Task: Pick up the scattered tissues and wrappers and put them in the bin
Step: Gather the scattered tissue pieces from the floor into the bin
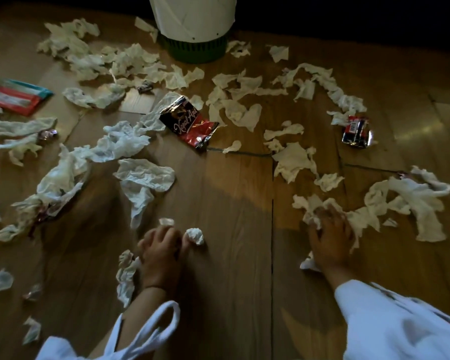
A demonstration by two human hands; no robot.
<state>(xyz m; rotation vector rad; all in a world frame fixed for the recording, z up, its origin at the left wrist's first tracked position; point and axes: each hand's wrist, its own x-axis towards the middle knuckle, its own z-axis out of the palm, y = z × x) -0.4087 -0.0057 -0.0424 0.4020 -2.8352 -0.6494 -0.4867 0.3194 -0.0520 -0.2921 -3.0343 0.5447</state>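
Torn white tissues lie all over the wooden floor. My left hand (161,252) rests fingers-down on the boards with fingers apart, holding nothing. A small balled tissue (196,235) touches its fingertips, and a crumpled strip (126,272) lies beside its thumb. My right hand (331,236) is lower right, its fingers curled into a white tissue (313,207). Another scrap (307,265) peeks out under that wrist. A red and black coffee wrapper (190,123) lies mid-floor and a second foil wrapper (356,131) lies to the right. The bin (192,19), white-lined with a green base, stands at the top centre.
A red and teal packet (16,96) lies at the far left. Small foil sweet wrappers (144,87) (47,135) sit among the tissues. A long tissue trail (411,201) curls right of my right hand. My white sleeves fill the bottom edge.
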